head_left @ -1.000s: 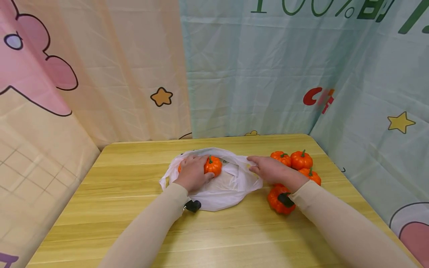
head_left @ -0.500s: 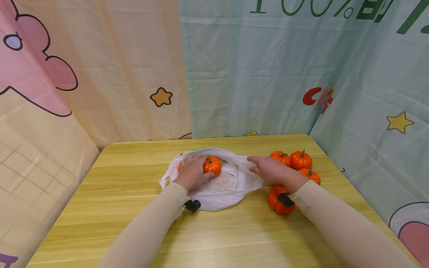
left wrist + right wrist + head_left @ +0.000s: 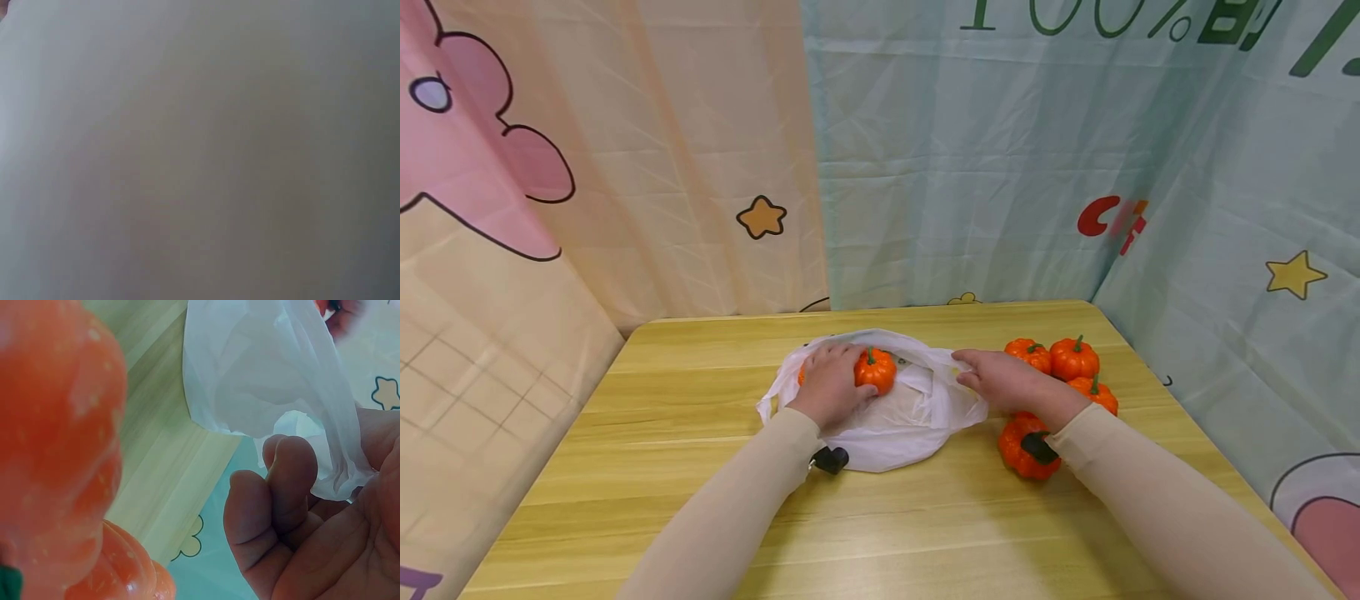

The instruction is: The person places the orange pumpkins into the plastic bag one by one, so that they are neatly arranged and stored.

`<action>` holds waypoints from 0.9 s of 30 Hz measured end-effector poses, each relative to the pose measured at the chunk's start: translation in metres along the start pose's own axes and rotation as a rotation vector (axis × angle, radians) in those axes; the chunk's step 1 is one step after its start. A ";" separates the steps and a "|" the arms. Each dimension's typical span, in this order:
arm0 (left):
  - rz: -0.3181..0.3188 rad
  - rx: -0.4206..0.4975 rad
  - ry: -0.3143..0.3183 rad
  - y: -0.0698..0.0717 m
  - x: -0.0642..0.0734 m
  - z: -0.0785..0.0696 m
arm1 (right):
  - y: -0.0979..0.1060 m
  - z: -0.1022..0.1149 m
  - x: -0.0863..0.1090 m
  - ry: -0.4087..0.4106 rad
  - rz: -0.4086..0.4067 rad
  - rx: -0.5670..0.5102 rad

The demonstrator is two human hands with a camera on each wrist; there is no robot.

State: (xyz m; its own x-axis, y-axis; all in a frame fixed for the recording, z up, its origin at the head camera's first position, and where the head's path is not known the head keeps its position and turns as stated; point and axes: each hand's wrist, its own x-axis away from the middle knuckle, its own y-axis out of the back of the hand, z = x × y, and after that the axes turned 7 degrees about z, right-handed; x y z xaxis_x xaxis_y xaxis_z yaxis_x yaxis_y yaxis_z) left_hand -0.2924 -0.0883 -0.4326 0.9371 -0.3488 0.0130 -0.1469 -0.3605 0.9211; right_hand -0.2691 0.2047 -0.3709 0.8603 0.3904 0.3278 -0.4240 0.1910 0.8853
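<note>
A white plastic bag (image 3: 917, 408) lies on the table with its mouth spread open. My left hand (image 3: 829, 385) reaches into it and grips a small orange pumpkin (image 3: 877, 372), thumb at the near side. Another orange piece (image 3: 801, 377) shows left of that hand, mostly hidden. My right hand (image 3: 1000, 377) pinches the bag's right edge; in the right wrist view the gathered plastic (image 3: 342, 469) runs between thumb and forefinger, and the other fingers (image 3: 249, 515) are curled. The left wrist view is filled by blurred, pale material.
Several orange pumpkins stand right of the bag, around my right forearm: one at the back (image 3: 1075, 360), one beside the wrist (image 3: 1096, 392), one nearer me (image 3: 1027, 447). The wooden table (image 3: 685, 467) meets printed curtains (image 3: 955, 183) at its back and sides.
</note>
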 end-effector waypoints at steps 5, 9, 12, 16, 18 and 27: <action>-0.006 0.006 -0.003 0.002 0.001 0.002 | 0.000 0.001 0.000 -0.006 0.002 -0.010; -0.012 -0.008 -0.011 0.007 0.004 0.003 | 0.000 0.002 -0.001 -0.008 0.002 -0.009; -0.018 -0.021 -0.007 0.018 0.010 0.004 | 0.001 0.003 -0.001 -0.005 0.001 -0.007; -0.028 -0.057 0.035 0.041 0.021 0.007 | 0.001 0.004 -0.001 -0.003 0.000 -0.011; -0.021 -0.082 0.068 0.052 0.027 0.011 | 0.002 0.005 0.000 -0.007 0.000 -0.017; 0.078 -0.111 0.197 0.072 0.050 0.041 | 0.004 0.007 0.003 -0.014 -0.004 -0.029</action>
State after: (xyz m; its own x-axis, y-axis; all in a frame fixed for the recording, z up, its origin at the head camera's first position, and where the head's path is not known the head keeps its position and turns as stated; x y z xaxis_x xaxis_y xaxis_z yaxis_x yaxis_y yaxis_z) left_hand -0.2696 -0.1674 -0.3817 0.9696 -0.1926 0.1510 -0.1955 -0.2380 0.9514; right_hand -0.2664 0.1997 -0.3640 0.8657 0.3773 0.3290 -0.4284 0.2182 0.8768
